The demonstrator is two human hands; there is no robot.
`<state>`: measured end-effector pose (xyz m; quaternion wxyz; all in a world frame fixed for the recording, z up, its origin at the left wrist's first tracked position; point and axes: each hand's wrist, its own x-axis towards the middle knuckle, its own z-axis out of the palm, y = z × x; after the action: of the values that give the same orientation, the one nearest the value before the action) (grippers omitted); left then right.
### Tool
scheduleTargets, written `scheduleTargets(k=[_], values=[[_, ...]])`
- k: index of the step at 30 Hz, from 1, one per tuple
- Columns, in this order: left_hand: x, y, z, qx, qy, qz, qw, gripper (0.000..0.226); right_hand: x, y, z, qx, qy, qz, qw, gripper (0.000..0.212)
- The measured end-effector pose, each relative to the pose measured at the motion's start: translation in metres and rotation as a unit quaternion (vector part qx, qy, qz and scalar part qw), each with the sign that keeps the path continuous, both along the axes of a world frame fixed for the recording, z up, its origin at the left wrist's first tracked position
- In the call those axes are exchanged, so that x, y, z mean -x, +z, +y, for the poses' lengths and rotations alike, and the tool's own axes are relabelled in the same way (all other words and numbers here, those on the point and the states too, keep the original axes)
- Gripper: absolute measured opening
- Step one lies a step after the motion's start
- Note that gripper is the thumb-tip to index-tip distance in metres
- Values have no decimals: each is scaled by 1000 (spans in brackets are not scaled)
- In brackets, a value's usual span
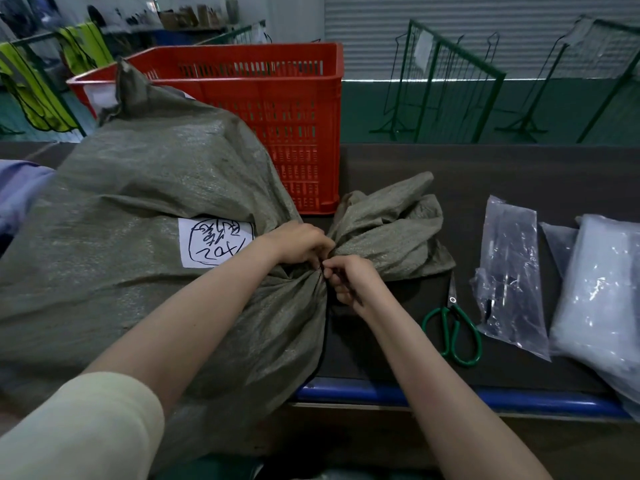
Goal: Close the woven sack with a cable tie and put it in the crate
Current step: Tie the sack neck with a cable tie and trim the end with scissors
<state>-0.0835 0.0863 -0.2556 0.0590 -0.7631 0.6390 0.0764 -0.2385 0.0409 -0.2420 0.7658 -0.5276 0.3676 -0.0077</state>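
On the dark desk (485, 174) the sack (138, 202) lies just in front of the red crate (277, 109). Left hand (298, 244) clamps the gathered neck so it stays bunched; right hand (349, 278) pinches a dark tie there, likely tightening it.

Left hand (301, 245) and right hand (349, 280) pinch the woven sack (145, 202) neck beside the red crate (277, 109).

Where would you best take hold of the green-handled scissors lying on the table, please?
Grip the scissors by the green handle loops, coming from the near table edge: the loops point toward the person, while the blades point away, their tips under the sack's loose mouth.
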Motion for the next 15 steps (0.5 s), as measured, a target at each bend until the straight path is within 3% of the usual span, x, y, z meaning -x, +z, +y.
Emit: scheduleTargets(k=[15], values=[[1, -12, -8, -20, 64, -58, 996, 14, 20, 12, -3, 50, 12, -24, 998, 35]])
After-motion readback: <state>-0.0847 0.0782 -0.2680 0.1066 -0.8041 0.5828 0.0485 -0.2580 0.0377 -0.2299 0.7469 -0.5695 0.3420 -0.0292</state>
